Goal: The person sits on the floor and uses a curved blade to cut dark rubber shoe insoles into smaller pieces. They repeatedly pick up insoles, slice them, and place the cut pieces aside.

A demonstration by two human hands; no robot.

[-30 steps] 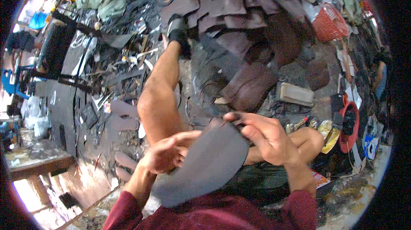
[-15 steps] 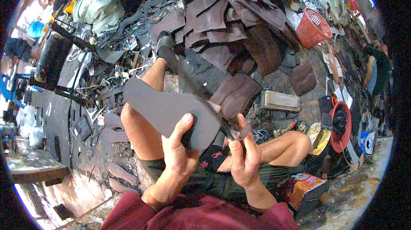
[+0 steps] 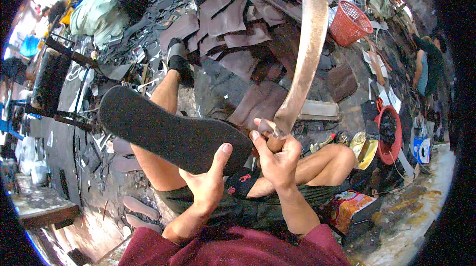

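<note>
1. At the far left, a dark block-shaped machine part (image 3: 48, 80) stands on a black metal frame, with a pale green sack (image 3: 96, 13) behind it near the top edge
2. The left hand (image 3: 206, 184) has its grip closed on the near end of a black sole-shaped rubber sheet (image 3: 168, 132), thumb up over the top face and fingers underneath
3. The sheet is held in the air above the person's left knee; its long axis runs from upper left, where the rounded end points toward the metal frame, down to the right, where it ends at the hands
4. The outstretched left leg under it ends in a black-and-white shoe (image 3: 177, 58) pointing away from the person
5. The right hand (image 3: 278, 159) is closed around the wooden handle of a long curved knife (image 3: 305, 53); the blade rises from the fist up and slightly right to the top edge, well clear of the sheet except at its base, which sits just beside the sheet's near end
6. Brown leather pieces (image 3: 238, 18) lie piled on the floor beyond the knee, leaving little bare floor
7. To the right, a red plastic basket (image 3: 349, 23) sits near the top, a red round bucket (image 3: 389, 134) lower down, and an orange-patterned packet (image 3: 349, 206) lies just beside the folded right leg
8. Another person (image 3: 427, 63) sits at the far right edge
</note>
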